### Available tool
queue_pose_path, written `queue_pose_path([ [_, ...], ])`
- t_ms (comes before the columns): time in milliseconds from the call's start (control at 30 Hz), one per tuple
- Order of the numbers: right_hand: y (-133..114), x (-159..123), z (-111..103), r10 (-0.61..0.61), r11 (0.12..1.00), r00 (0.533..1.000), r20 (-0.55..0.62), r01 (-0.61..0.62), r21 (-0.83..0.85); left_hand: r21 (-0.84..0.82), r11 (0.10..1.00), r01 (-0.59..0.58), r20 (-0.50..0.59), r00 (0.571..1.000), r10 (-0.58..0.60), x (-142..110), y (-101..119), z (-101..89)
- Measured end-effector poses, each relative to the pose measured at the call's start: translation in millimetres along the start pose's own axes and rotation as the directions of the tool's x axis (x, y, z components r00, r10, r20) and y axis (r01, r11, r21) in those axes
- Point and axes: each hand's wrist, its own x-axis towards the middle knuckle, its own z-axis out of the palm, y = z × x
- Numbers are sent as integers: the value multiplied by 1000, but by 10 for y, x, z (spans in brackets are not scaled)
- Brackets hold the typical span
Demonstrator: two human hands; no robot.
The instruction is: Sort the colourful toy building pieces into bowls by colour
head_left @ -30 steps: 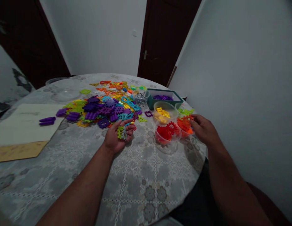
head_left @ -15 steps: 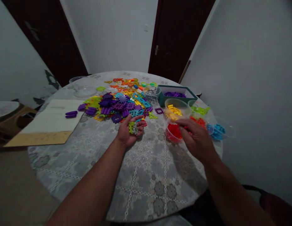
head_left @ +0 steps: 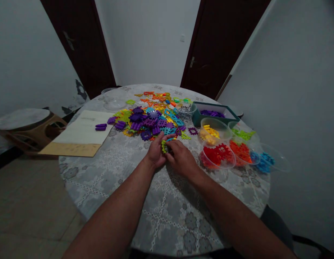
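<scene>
My left hand (head_left: 156,151) is turned palm up and cradles a few plastic building pieces; a lime-green notched piece (head_left: 164,146) shows between its fingers. Over that palm, my right hand (head_left: 180,158) has its fingers bent and pressed together at the held pieces. Its fingertips are partly hidden, so what they pinch does not show. Just beyond both hands spreads a heap of mixed building pieces (head_left: 150,122), mostly purple, with blue, yellow, green and orange ones. To the right stands a clear bowl of red pieces (head_left: 218,155).
Clear bowls of yellow pieces (head_left: 210,133), orange pieces (head_left: 240,151), green pieces (head_left: 243,134) and blue pieces (head_left: 264,162) stand at the right. Behind them is a teal box (head_left: 198,118) with purple pieces. Paper sheets (head_left: 77,135) lie left, a few purple pieces (head_left: 101,127) on them.
My right hand has moved left from above the red pieces' bowl to the pieces in my left palm, its fingers empty of anything red. The camera view has turned slightly left.
</scene>
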Motion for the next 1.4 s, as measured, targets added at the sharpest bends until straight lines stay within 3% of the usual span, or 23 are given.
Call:
queue_pose_path([
  [133, 47, -7, -30, -20, 999, 999, -25, 19, -38, 3, 1000, -21, -17, 1000, 21, -2, -27, 6],
  [300, -7, -1, -132, 77, 989, 994, -77, -86, -117, 50, 997, -60, 31, 998, 58, -24, -54, 7],
  [500, -29, 2, -361, 153, 988, 979, -134, -157, -16, 191, 977, -93, -1, 996, 95, -7, -68, -21],
  [600, -26, -13, -584, 182, 983, 979, -90, -184, -21, 221, 970, -104, -66, 990, 121, 14, -66, -44],
  [700, 15, 33, -864, 116, 986, 993, 37, -111, -120, 263, 960, -98, -97, 987, 127, 31, -73, -51],
  [767, 85, 149, -1052, 73, 988, 988, 135, -53, -143, 307, 947, -89, -103, 987, 127, 40, -85, -46],
  [833, 197, 353, -1210, 101, 991, 972, 212, -80, -104, 351, 933, -74, -105, 987, 118, 46, -100, -42],
  [900, 339, 634, -1321, 206, 978, 947, 247, -202, -44, 383, 922, -62, -107, 988, 110, 51, -114, -41],
  [967, 488, 949, -1383, 326, 939, 931, 166, -340, 61, 404, 913, -57, -109, 988, 109, 55, -124, -45],
  [1100, 691, 1435, -1393, 443, 879, 882, -164, -390, 276, 411, 909, -69, -105, 987, 122, 60, -131, -63],
  [1200, 703, 1476, -1326, 440, 884, 867, -232, -373, 283, 391, 916, -92, -84, 987, 135, 66, -138, -78],
  [1267, 640, 1334, -1245, 409, 898, 894, -182, -359, 255, 384, 918, -98, -73, 988, 137, 72, -147, -88],
  [1333, 532, 1107, -1138, 308, 938, 951, -25, -299, 175, 385, 917, -103, -62, 989, 137, 78, -155, -95],
  [1400, 403, 855, -1013, 160, 981, 975, 156, -175, 83, 391, 913, -119, -33, 989, 143, 77, -156, -96],
])
